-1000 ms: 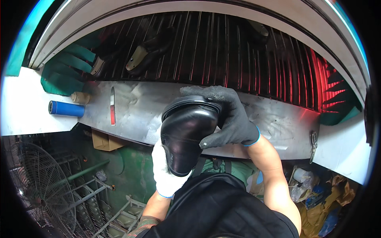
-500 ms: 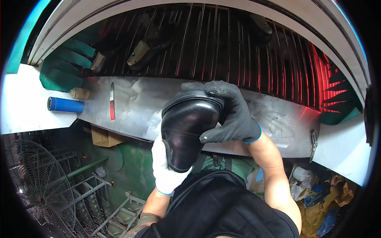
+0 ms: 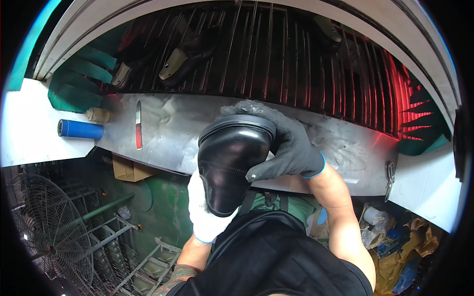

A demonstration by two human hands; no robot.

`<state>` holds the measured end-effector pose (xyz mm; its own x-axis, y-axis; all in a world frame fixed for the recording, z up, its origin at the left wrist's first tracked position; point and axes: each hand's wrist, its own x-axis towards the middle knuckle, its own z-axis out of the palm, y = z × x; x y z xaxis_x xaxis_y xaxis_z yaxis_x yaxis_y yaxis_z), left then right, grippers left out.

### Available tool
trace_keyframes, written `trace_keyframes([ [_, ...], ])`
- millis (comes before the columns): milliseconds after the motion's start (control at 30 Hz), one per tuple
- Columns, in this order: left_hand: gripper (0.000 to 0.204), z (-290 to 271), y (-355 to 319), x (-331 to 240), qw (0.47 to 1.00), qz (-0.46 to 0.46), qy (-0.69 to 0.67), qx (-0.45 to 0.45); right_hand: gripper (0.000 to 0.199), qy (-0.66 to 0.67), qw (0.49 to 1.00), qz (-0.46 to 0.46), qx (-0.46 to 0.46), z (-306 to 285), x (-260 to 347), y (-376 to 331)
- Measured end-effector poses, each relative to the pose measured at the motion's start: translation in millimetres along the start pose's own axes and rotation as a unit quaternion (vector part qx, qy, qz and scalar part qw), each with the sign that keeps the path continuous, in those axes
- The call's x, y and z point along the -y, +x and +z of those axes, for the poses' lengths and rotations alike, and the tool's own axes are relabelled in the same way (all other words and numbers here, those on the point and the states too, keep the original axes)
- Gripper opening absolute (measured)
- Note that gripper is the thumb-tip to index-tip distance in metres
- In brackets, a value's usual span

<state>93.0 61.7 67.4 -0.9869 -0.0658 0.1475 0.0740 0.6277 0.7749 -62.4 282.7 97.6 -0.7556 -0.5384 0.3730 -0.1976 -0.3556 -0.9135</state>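
Note:
A glossy black leather shoe (image 3: pixel 232 163) is held up in front of my body, its rounded end and sole edge pointing away from me. My left hand (image 3: pixel 207 212), in a white glove, is closed round its near end from below and the left. In a dark grey glove, my right hand (image 3: pixel 286 140) wraps the far end, with the thumb pressed on the shoe's right side and the fingers over the sole. The right fingertips are partly hidden behind the sole edge.
Beyond the hands runs a metal ledge (image 3: pixel 170 118) with a red-handled knife (image 3: pixel 138 129), and a blue cylinder (image 3: pixel 81 129) at its left. Behind it, several shoes on lasts (image 3: pixel 174 64) lie on dark rollers (image 3: pixel 256 59). Scissors (image 3: pixel 390 180) hang right; a fan (image 3: pixel 52 237) stands lower left.
The shoe has shifted very slightly left. My right fingers have moved a little over the sole edge; both hands keep their grip.

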Motion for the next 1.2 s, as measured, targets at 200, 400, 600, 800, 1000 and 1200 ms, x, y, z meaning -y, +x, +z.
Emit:
trace_keyframes([
  [200, 0.114, -12, -19, 12, 0.993, -0.033, -0.113, 0.020, 0.116, -0.060, 0.992, -0.011, 0.114, -13, 5, 19],
  [400, 0.109, -20, -5, 7, 0.870, -0.170, -0.452, 0.101, 0.113, -0.129, 0.990, 0.033, 0.036, 16, 8, 21],
  [600, 0.102, -15, -7, -3, 0.788, -0.232, -0.563, 0.088, 0.088, -0.031, 0.982, 0.186, 0.005, 25, 23, 17],
  [800, 0.088, -15, 9, -22, 0.712, -0.291, -0.634, 0.075, 0.083, -0.228, 0.965, 0.126, -0.017, 39, 9, -4],
  [1000, 0.084, -6, 8, -23, 0.763, -0.270, -0.586, 0.029, 0.090, -0.166, 0.976, 0.123, -0.064, 55, 1, -27],
  [1200, 0.109, -16, 6, 2, 0.989, -0.075, -0.123, -0.033, 0.122, 0.194, 0.958, 0.146, -0.155, 85, -13, -24],
])
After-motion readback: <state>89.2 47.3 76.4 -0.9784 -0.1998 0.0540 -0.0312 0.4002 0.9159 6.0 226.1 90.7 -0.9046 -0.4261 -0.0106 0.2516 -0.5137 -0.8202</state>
